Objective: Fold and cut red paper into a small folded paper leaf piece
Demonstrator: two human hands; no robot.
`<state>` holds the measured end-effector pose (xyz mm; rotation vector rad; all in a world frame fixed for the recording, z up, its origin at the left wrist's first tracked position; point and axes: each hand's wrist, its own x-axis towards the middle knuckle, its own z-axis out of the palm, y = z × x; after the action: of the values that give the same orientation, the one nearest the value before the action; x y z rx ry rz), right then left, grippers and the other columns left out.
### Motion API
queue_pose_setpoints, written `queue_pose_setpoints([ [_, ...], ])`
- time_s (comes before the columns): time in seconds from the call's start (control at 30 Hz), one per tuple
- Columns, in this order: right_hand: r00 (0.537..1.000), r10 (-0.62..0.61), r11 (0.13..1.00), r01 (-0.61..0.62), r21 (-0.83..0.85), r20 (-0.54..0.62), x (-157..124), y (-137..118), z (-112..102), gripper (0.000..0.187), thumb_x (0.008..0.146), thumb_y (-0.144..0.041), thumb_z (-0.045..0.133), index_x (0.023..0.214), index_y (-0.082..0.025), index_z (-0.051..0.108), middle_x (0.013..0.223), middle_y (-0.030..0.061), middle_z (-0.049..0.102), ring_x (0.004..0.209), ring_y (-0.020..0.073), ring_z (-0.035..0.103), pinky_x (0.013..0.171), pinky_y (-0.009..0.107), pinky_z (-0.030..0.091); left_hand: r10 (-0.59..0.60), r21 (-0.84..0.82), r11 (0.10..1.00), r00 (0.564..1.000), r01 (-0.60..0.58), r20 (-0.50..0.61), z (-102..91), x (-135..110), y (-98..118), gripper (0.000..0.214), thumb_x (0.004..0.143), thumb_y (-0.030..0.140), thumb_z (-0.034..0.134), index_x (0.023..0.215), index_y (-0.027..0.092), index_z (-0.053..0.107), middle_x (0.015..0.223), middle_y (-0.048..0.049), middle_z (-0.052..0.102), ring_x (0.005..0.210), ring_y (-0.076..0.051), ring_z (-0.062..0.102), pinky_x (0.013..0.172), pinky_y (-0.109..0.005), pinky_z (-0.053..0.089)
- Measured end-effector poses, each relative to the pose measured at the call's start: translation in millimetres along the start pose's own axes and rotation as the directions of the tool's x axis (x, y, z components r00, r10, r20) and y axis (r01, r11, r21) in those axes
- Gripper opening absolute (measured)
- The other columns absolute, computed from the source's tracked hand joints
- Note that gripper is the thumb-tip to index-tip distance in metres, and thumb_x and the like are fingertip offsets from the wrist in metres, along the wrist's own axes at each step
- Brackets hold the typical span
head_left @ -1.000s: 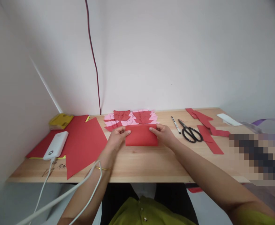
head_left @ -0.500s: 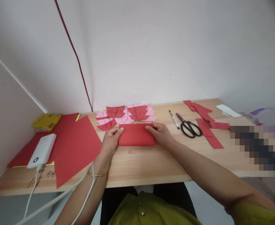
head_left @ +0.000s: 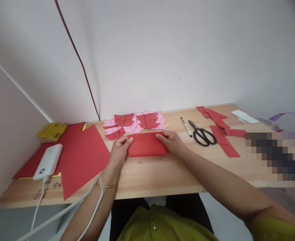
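Pinching the red paper (head_left: 147,147) near its upper corners, my left hand (head_left: 119,149) and right hand (head_left: 174,143) keep much the grip of half a second ago, so its shape looks unchanged. Beyond the paper sit jagged pink and red pieces (head_left: 147,120); right of it, a pen (head_left: 186,127) and scissors (head_left: 203,134); left, large red sheets (head_left: 84,157). Below it, wooden tabletop (head_left: 147,177) runs to the near edge.

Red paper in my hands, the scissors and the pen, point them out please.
Red paper (head_left: 147,145): head view, middle of its visible face.
Scissors (head_left: 198,129): head view, near the pivot.
Pen (head_left: 186,127): head view, middle of its barrel.
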<state>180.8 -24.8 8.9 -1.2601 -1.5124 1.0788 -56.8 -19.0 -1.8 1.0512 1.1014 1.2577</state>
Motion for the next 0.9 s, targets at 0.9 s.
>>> queue_pose_setpoints([
  [0.9,0.997,-0.077,0.994,0.075,0.084,0.023,0.6,4.7,0.7,0.033,0.08,-0.049,0.059,0.068,-0.019,0.052,0.066,-0.0012,0.054,0.062,0.0127,0.048,0.061,0.026,0.039,-0.067,-0.25,0.968,0.993,0.04,-0.101,3.8,-0.2,10.2,0.03,0.057,0.03,0.083,0.061,0.014,0.058,0.059,0.0033,0.063,0.052,-0.007,0.053,0.055,-0.019,0.042],
])
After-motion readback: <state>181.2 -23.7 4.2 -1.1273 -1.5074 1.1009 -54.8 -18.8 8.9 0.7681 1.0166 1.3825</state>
